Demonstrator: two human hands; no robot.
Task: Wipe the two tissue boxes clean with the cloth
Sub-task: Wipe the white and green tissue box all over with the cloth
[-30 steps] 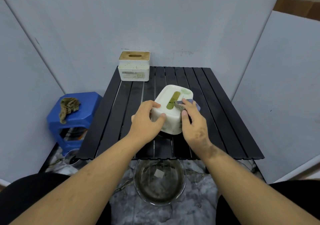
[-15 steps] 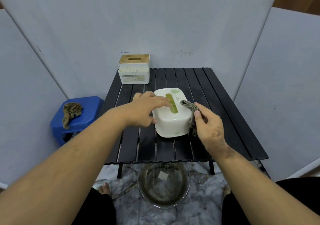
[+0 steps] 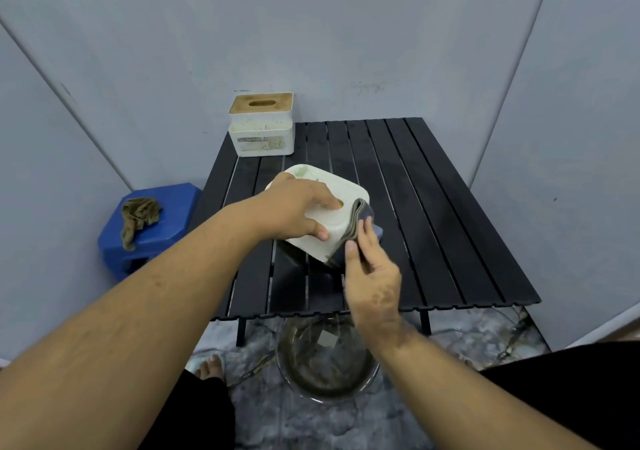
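A white rounded tissue box (image 3: 341, 186) with a green slot sits mid-table, tilted with its near right corner low. My left hand (image 3: 294, 210) lies across its top, fingers spread and gripping the near edge, covering most of the slot. My right hand (image 3: 372, 276) presses a folded grey cloth (image 3: 358, 219) against the box's right side, thumb and fingers holding it. A second white tissue box (image 3: 261, 127) with a wooden lid and dirty speckled sides stands at the table's far left corner.
The black slatted table (image 3: 433, 224) is hemmed in by grey wall panels. A blue stool (image 3: 173, 214) on the left carries a crumpled brown rag (image 3: 138, 217). A glass bowl of murky water (image 3: 325, 356) sits on the floor under the near edge.
My left hand moved from the box's near side onto its top. The right hand and cloth slid from the slot down to the box's right side. The box turned.
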